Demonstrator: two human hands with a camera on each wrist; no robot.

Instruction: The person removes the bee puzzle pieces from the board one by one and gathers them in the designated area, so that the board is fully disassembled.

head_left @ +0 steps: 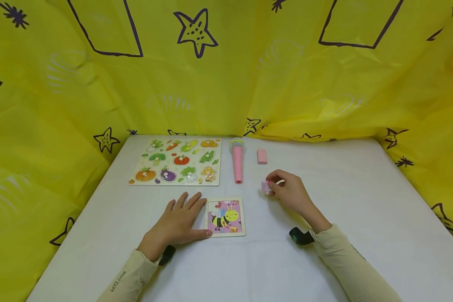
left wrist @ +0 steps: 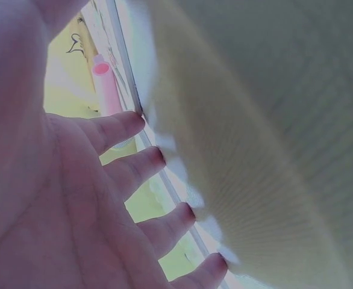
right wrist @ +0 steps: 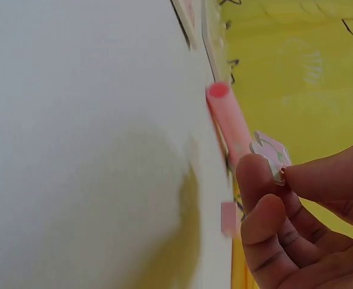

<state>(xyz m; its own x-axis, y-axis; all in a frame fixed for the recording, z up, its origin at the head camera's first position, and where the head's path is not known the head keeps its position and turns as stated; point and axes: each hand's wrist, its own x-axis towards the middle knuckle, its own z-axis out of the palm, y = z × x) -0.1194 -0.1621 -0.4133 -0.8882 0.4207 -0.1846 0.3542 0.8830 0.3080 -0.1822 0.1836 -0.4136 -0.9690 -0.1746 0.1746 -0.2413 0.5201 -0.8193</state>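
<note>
While the board [head_left: 193,162] lies at back left, the left hand [head_left: 177,222] rests nearer, fingers spread and gripping nothing, thumb on the lower-left corner of the puzzle [head_left: 226,218]. Puzzle shows a pale gap, upper left. Mic [head_left: 238,163], then block [head_left: 262,156], behind. Right hand [head_left: 291,191] pinches a pink piece [head_left: 265,186], right of the puzzle. Step, judged: piece picked, not yet placed. Next move likely calls for carrying left, turning to match, pressing flat.

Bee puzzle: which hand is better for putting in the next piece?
Probably the right hand: it pinches a pink puzzle piece, while the left hand holds no piece and rests at the bee puzzle.
</note>
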